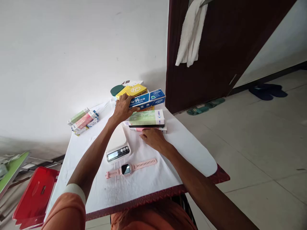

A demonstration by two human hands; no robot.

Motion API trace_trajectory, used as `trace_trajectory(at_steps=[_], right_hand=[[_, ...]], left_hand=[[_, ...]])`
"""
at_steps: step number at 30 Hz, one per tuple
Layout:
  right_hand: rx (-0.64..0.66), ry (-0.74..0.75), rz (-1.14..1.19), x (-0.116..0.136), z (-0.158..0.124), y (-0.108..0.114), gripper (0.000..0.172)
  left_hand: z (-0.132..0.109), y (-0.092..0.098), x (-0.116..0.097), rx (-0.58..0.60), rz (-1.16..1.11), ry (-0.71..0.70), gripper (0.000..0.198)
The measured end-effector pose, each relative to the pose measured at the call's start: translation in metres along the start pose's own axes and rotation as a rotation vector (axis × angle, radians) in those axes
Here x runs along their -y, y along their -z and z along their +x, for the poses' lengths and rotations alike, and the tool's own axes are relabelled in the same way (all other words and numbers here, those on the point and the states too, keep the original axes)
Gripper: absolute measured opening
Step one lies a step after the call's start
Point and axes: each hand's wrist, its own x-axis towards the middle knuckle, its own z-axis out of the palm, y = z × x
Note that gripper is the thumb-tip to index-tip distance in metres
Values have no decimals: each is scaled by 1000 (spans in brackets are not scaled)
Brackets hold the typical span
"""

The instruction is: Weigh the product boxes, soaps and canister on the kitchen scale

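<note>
My left hand (122,107) reaches to the far side of the table and grips the near end of a blue toothpaste box (150,97). A yellow box (131,90) lies on top of that box. My right hand (153,138) rests with its fingers bent on a pink box (153,129) under a green and white box (146,118). A white kitchen scale (118,148) with a lit display stands between my forearms. A pink smartwatch (130,167) lies flat in front of it.
A white sheet covers the table (148,198). Several small boxes (82,120) lie at the far left edge. A dark door (216,48) with a white cloth (190,32) stands right of the table. A red lid (33,195) lies on the floor at left.
</note>
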Motion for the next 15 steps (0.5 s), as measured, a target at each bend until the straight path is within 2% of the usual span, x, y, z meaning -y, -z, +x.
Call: trace_trajectory(at_steps=[3, 9, 15], right_hand=[[-12, 12, 22, -1, -1, -1, 35], [-43, 25, 27, -1, -4, -2, 36], [-26, 51, -55, 1, -3, -6, 35]], left_hand=[[5, -7, -5, -16, 61, 26, 52], [6, -2, -12, 11, 124, 22, 51], [0, -5, -21, 2, 95, 40, 45]])
